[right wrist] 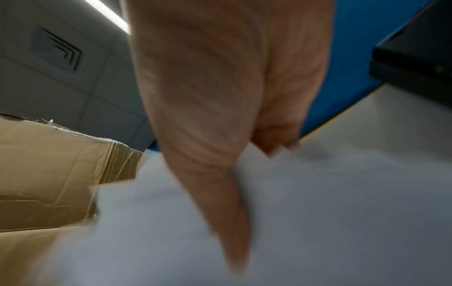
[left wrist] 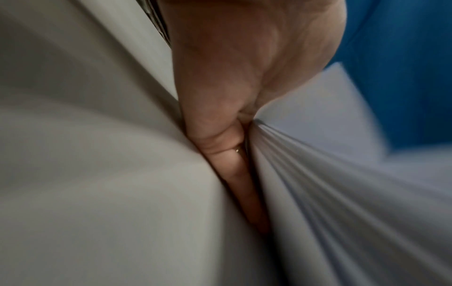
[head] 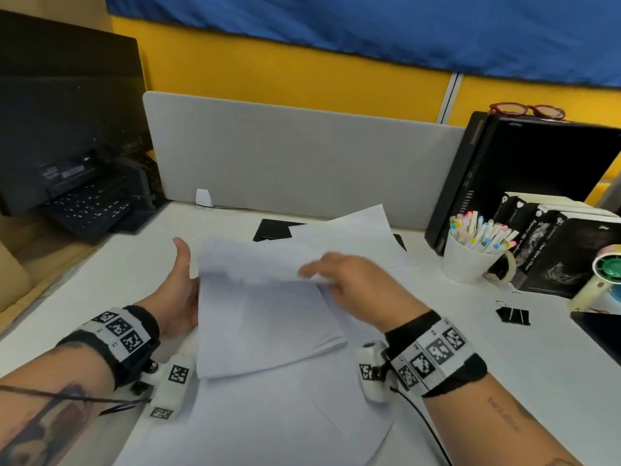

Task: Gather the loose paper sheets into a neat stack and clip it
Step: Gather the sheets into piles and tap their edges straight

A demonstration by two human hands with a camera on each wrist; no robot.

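A stack of white paper (head: 262, 324) stands tilted up off the desk at the centre of the head view. My left hand (head: 178, 287) lies flat against its left edge with the thumb raised clear; the left wrist view shows a straight finger (left wrist: 234, 174) tucked along the fanned sheet edges (left wrist: 342, 193). My right hand (head: 356, 284), blurred, grips the stack's far right corner, thumb in front (right wrist: 208, 154) and fingers behind the sheets (right wrist: 318, 212). Loose sheets lie under the stack (head: 285, 422) and behind it (head: 353, 237). A black binder clip (head: 512, 316) rests on the desk to the right.
A white cup of markers (head: 470, 260), a tape roll (head: 505, 267) and black books (head: 554, 250) crowd the right side. A grey divider (head: 302, 156) closes the back. A black keyboard (head: 87, 206) sits at far left, a cardboard box (right wrist: 49, 174) beyond.
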